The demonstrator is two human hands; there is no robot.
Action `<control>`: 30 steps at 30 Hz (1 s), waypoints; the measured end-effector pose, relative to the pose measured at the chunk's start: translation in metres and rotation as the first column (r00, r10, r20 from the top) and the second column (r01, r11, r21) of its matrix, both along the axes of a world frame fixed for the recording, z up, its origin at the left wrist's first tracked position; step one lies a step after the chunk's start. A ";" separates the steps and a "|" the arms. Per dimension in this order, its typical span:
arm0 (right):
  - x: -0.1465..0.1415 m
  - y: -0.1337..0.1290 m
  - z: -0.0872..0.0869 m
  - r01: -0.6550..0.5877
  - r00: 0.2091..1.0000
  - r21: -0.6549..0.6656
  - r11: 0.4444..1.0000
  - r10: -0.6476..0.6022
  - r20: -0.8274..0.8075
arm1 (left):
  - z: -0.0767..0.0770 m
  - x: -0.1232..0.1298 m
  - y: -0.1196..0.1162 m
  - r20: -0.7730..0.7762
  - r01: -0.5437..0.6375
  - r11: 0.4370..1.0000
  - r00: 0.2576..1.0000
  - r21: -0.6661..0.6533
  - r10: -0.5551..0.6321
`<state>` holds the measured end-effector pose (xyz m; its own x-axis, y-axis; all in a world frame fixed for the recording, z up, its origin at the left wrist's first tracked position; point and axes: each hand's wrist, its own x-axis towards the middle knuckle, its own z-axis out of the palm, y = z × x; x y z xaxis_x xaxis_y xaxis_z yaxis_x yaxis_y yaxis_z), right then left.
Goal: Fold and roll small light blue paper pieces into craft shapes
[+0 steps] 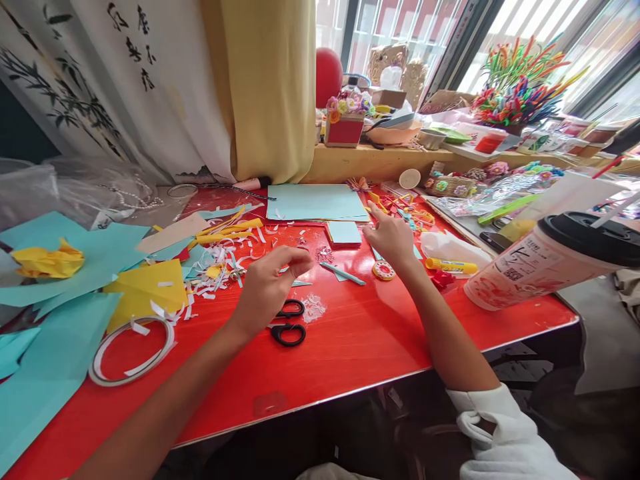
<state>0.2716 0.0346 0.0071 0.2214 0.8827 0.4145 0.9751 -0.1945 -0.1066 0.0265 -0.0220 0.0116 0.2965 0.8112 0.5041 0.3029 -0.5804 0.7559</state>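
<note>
My left hand (270, 283) hovers over the middle of the red table, its fingers curled toward the thumb in a pinch. Whatever may be between those fingertips is too small or hidden to make out. Just below it lie black-handled scissors (290, 323), blades hidden by the hand. My right hand (393, 239) is open, with the index finger stretched toward the right corner of a light-blue paper stack (315, 202). A smaller stack of blue squares (344, 233) sits in front of that. Between the hands rests a narrow folded blue paper strip (344, 272).
White and yellow paper scraps (215, 263) spread left of centre, near a roll of tape (131, 350) and large blue sheets (55, 360). On the right are a yellow glue stick (451, 266), a round tape dispenser (383, 269) and a tilted drink cup (545, 267) near the table edge.
</note>
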 end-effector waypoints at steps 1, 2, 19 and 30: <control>0.002 0.001 -0.002 0.028 0.999 -0.039 0.999 -0.026 0.040 | 0.000 0.000 0.000 0.000 0.008 1.000 1.000 -0.021 -0.008; 0.004 0.002 -0.004 0.039 0.997 -0.089 0.995 -0.033 0.067 | 0.000 0.000 0.001 -0.003 0.017 0.999 1.000 -0.045 -0.017; -0.098 -0.048 -0.007 -0.482 0.817 0.067 0.873 0.476 -0.325 | 0.000 0.003 0.005 0.223 0.222 0.904 0.964 -0.365 -0.147; -0.094 -0.048 -0.002 -0.386 0.832 0.149 0.910 0.413 -0.369 | 0.004 0.004 0.005 0.312 0.177 0.897 0.949 -0.404 -0.047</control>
